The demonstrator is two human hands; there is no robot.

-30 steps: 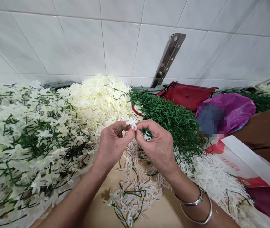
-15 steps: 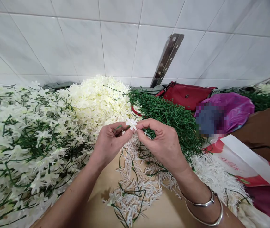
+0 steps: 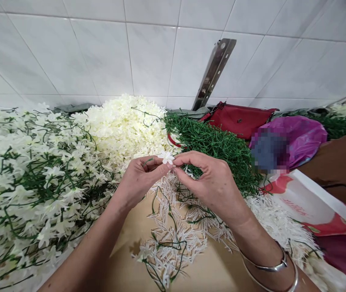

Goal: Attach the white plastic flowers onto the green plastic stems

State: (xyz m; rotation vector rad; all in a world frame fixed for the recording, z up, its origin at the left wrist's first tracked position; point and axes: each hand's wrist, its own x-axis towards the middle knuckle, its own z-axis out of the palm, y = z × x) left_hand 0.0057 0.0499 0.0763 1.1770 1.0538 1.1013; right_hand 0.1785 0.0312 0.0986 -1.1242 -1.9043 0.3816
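Note:
A white artificial flower (image 3: 166, 157) is held up at the middle of the head view. My left hand (image 3: 136, 178) pinches it from the left between thumb and fingers, and a bit of green stem shows at those fingers. From the right, the thumb and forefinger of my right hand (image 3: 212, 182) are pinched together at the flower's edge; whatever small piece sits between them is hidden. Below both hands, thin white stamen-like pieces (image 3: 179, 239) lie scattered with a few green stems (image 3: 171, 245) among them.
Flowers on green stems (image 3: 51, 174) pile up on the left. Behind my hands are a heap of loose cream blossoms (image 3: 127, 125) and bare green stems (image 3: 212, 142). A red purse (image 3: 240, 119), a purple plastic bag (image 3: 306, 136) and a white-and-red box (image 3: 300, 207) are on the right.
The flower has shifted slightly left and tilted in my left fingers. My right hand has turned a little, its wrist and bracelets moving right and down.

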